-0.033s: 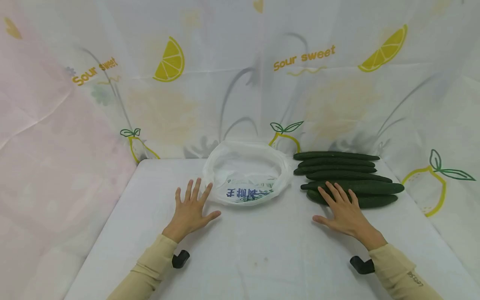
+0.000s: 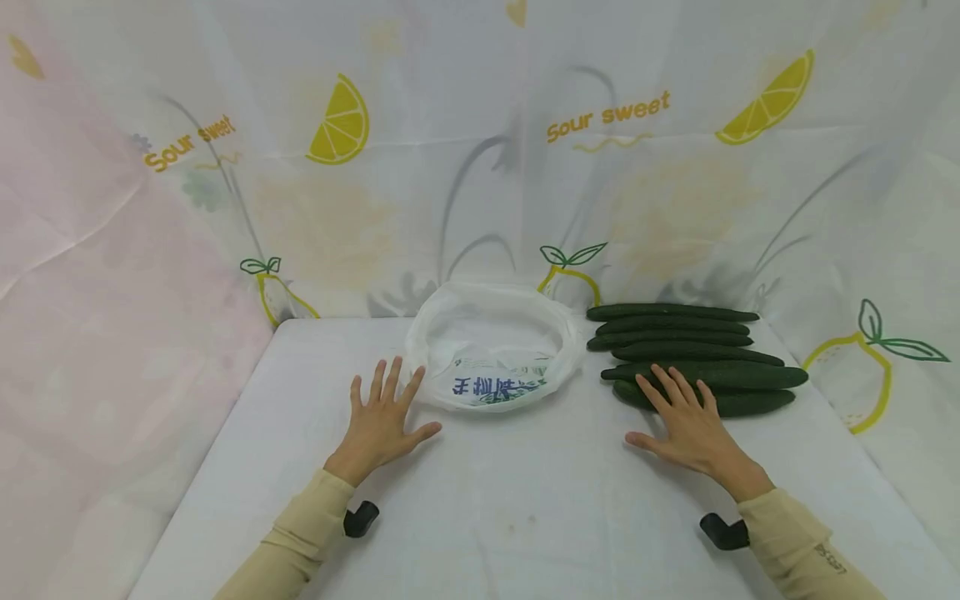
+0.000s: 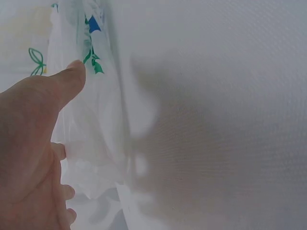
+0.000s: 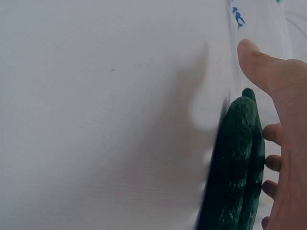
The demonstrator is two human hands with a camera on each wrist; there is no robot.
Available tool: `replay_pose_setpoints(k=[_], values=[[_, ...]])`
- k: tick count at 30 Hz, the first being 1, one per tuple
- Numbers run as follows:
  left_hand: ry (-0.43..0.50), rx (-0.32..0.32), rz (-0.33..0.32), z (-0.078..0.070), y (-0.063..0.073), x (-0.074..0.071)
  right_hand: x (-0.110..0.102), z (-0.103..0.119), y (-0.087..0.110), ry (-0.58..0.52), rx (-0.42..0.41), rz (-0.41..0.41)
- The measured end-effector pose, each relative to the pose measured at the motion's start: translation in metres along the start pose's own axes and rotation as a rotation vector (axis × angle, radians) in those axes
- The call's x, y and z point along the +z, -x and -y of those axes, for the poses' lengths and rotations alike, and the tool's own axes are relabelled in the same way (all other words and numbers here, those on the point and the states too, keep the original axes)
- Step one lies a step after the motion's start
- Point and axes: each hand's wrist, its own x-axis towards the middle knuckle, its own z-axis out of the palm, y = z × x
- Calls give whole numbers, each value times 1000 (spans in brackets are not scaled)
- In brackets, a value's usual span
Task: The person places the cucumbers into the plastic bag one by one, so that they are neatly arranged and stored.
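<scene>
A white plastic bag with blue and green print stands at the middle back of the table, its mouth spread wide in a ring. My left hand is beside its left front, fingers spread and holding nothing. To the right of the bag, several dark green cucumbers lie side by side in a row. Over the nearest of them is my right hand, fingers spread, fingertips overlapping the front cucumbers in the head view. In the right wrist view two cucumbers show just beyond the fingers.
The white-covered table runs back to a hanging cloth printed with lemons and words, which also closes off both sides. Black curved pieces stick out at both wrists from beige sleeves.
</scene>
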Motion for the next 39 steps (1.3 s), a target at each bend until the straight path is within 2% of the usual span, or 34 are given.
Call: replay_pose_setpoints(k=[14, 20, 24, 27, 31, 36, 39], values=[[10, 5, 2, 0, 0, -2, 3, -2, -1, 0, -32, -64], [84, 41, -23, 4, -5, -2, 4, -6, 0, -24, -35, -70], [212, 46, -71, 8, -12, 0, 6, -11, 1, -75, -37, -115], [353, 18, -144, 11, -20, 5, 6, -17, 2, -135, -28, -169], [540, -51, -251, 14, -29, 16, 5, -31, 5, -231, 7, -251], [755, -156, -321, 13, -37, 30, 3, -56, 16, -326, 82, -350], [840, -223, -419, 10, -42, 35, -1, -69, 24, -389, 150, -369]])
